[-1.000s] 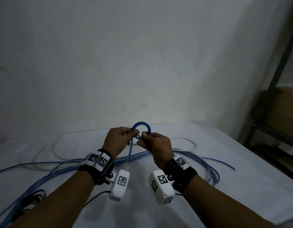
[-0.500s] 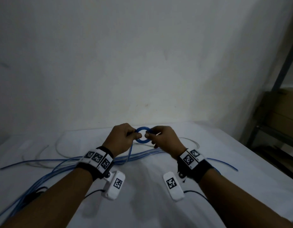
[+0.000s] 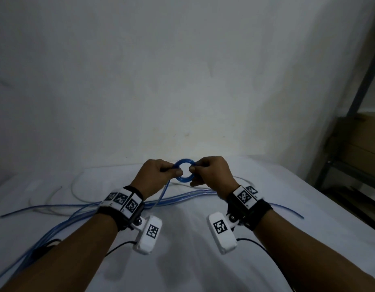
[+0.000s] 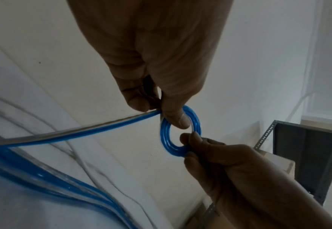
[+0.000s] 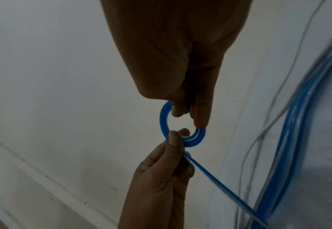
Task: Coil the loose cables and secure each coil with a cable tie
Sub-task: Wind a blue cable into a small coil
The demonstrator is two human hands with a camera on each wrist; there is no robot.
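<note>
Holding a small blue cable coil (image 3: 184, 170) above the counter (image 3: 193, 260), left hand (image 3: 156, 175) and right hand (image 3: 212, 173) both pinching its rim. Coiling barely begun: long blue cable (image 3: 77, 209) lying loose at left, no cable tie showing.

The left hand (image 3: 156, 175) and right hand (image 3: 212, 175) each cover the part of the blue coil (image 3: 184, 179) they pinch, so the cable's free end and the number of turns there cannot be told. The loose blue cables (image 3: 56, 226) on the table (image 3: 298, 249) smear with blur at lower left and run off the head view's edge, and a dark cable (image 3: 45, 247) beside them is too blurred to make out. In both wrist views the forearms are cut off by the frame, and the shelf (image 3: 351, 165) at right is dim and cropped.
</note>
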